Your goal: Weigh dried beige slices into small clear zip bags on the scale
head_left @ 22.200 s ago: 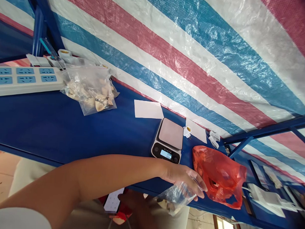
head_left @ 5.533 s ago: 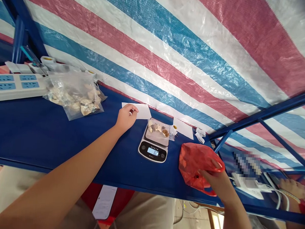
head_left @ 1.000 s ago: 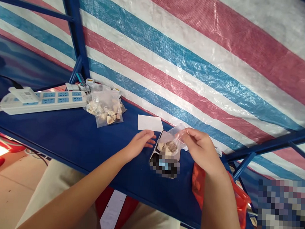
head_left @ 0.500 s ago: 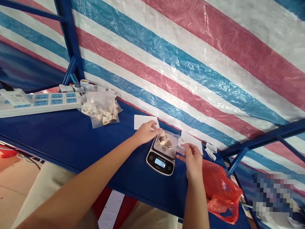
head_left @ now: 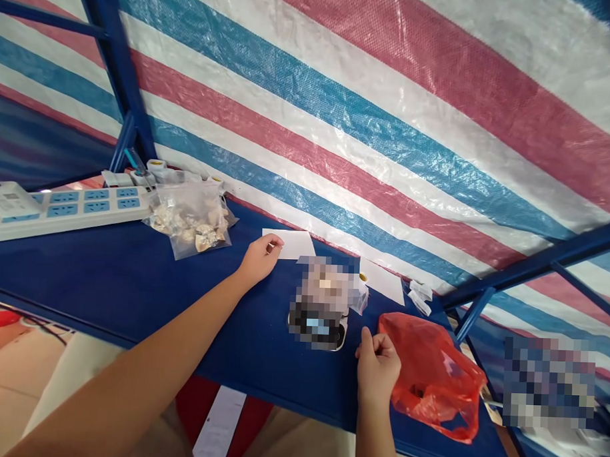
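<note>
A kitchen scale (head_left: 341, 338) stands on the blue table, mostly blurred out by large pixels. The clear bag of pale pieces (head_left: 325, 282) on its pan is blurred too. My left hand (head_left: 262, 258) is off to the scale's left, over the edge of a white paper (head_left: 297, 244); its fingers are curled in and nothing shows in them. Right of the scale and nearer to me, my right hand (head_left: 377, 364) is loosely closed beside a red plastic bag (head_left: 432, 376), with nothing visible in it. Neither hand touches the scale.
Filled clear bags (head_left: 195, 221) lie at the back left beside a white power strip (head_left: 70, 213). Behind the scale are a small clear packet (head_left: 360, 300) and another white paper (head_left: 383, 281). A striped tarp (head_left: 338, 143) hangs behind the table. White wrappers (head_left: 420, 299) lie at right.
Both hands have drawn away from the bag on the scale, the left one to the left, the right one down toward me. The view has shifted slightly. The scale is now pixelated.
</note>
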`<state>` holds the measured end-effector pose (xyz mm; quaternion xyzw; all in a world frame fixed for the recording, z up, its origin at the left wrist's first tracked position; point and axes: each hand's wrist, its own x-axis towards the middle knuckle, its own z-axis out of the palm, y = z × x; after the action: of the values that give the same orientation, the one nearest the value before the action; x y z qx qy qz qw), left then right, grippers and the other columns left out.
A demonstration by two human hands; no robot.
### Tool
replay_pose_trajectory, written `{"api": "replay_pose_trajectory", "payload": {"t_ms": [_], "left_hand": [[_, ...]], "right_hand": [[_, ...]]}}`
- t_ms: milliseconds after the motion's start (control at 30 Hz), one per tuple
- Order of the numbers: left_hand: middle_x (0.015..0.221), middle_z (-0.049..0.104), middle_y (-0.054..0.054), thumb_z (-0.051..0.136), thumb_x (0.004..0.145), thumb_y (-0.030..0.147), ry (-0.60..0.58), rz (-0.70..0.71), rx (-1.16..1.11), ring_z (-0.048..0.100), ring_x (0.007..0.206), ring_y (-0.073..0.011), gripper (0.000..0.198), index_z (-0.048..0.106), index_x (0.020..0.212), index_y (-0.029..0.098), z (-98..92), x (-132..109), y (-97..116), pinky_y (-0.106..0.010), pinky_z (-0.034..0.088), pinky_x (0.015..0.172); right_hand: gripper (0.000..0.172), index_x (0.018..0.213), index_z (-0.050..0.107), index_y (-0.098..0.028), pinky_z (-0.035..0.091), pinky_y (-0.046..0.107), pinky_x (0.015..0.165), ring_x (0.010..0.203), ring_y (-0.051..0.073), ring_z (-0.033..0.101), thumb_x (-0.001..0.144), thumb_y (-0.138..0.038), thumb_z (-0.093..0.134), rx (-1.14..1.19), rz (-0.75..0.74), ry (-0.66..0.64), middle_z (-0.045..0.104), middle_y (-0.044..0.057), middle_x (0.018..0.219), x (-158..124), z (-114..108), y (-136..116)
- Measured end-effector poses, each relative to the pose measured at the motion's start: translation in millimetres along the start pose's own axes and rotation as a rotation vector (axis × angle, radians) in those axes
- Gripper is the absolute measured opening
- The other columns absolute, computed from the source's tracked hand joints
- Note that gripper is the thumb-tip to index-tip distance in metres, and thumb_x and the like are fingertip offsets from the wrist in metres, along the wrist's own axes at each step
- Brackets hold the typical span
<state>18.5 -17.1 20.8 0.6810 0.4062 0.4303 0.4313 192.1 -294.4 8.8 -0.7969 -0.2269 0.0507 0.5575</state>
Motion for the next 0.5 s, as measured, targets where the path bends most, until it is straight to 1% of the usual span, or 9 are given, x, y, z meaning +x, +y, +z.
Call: {"api": "replay_pose_trajectory", "payload": {"t_ms": [67,133,200,233,267,333,400,433,500], "left_hand": [[0.092,0.072,-0.003,0.058,0.081,0.033,-0.031,0.021,0.014,0.057,0.070,-0.0149,0.018,0.069,0.090,0.021,0.5,-2,2,-0.030,0.050,0.074],[0.092,0.073,-0.003,0.058,0.081,0.032,-0.056,0.035,0.025,0.057,0.069,-0.0148,0.017,0.069,0.089,0.021,0.4,-3,2,-0.030,0.051,0.075],[0.092,0.073,-0.003,0.058,0.081,0.031,-0.069,0.046,0.034,0.057,0.068,-0.0148,0.018,0.069,0.090,0.021,0.5,-2,1,-0.030,0.051,0.075],[0.092,0.073,-0.003,0.057,0.081,0.031,-0.072,0.051,0.038,0.057,0.068,-0.0148,0.018,0.069,0.090,0.021,0.7,-2,1,-0.031,0.051,0.075],[0.092,0.073,-0.003,0.057,0.081,0.031,-0.074,0.054,0.042,0.057,0.068,-0.0149,0.018,0.069,0.090,0.021,0.9,-2,0,-0.031,0.051,0.076],[0.093,0.074,-0.004,0.057,0.082,0.032,-0.076,0.060,0.048,0.057,0.068,-0.0152,0.019,0.069,0.091,0.021,1.5,-1,-2,-0.031,0.051,0.077],[0.094,0.074,-0.004,0.056,0.083,0.033,-0.078,0.066,0.053,0.056,0.068,-0.0153,0.019,0.069,0.091,0.021,2.1,-1,-2,-0.031,0.052,0.077],[0.093,0.074,-0.004,0.056,0.083,0.033,-0.080,0.070,0.054,0.056,0.067,-0.0151,0.019,0.069,0.092,0.022,2.3,-1,-3,-0.032,0.052,0.077],[0.093,0.074,-0.003,0.057,0.083,0.033,-0.084,0.076,0.055,0.055,0.064,-0.0145,0.019,0.069,0.092,0.022,2.5,-2,-3,-0.032,0.051,0.075]], "right_hand": [[0.045,0.068,0.043,-0.026,0.052,0.030,0.059,0.062,0.019,0.065,0.082,-0.056,0.074,0.054,0.004,0.019,0.063,0.000,0.066,3,2,2],[0.035,0.080,0.057,-0.023,0.060,0.035,0.077,0.090,0.026,0.074,0.078,-0.052,0.076,0.125,-0.015,0.068,0.075,0.010,0.101,4,6,3],[0.042,0.100,0.066,-0.019,0.059,0.042,0.095,0.114,0.031,0.071,0.075,-0.051,0.078,0.192,-0.021,0.127,0.068,0.017,0.133,4,8,2],[0.048,0.108,0.066,-0.019,0.058,0.044,0.100,0.119,0.032,0.070,0.075,-0.051,0.078,0.209,-0.016,0.156,0.066,0.018,0.137,3,9,2],[0.049,0.110,0.065,-0.019,0.057,0.045,0.100,0.117,0.031,0.070,0.075,-0.051,0.078,0.210,-0.010,0.181,0.069,0.018,0.132,3,9,1],[0.041,0.099,0.063,-0.021,0.060,0.043,0.091,0.098,0.028,0.073,0.077,-0.052,0.077,0.165,-0.016,0.221,0.075,0.012,0.105,0,8,1],[0.033,0.087,0.062,-0.022,0.061,0.040,0.081,0.080,0.024,0.070,0.078,-0.051,0.075,0.097,-0.035,0.220,0.071,0.006,0.084,-3,6,-1],[0.032,0.085,0.063,-0.022,0.060,0.041,0.080,0.077,0.024,0.069,0.079,-0.051,0.074,0.071,-0.040,0.213,0.070,0.006,0.080,-4,5,-1],[0.034,0.092,0.070,-0.019,0.060,0.045,0.089,0.087,0.028,0.071,0.080,-0.051,0.073,0.070,-0.062,0.192,0.074,0.010,0.090,-6,4,-4]]}}
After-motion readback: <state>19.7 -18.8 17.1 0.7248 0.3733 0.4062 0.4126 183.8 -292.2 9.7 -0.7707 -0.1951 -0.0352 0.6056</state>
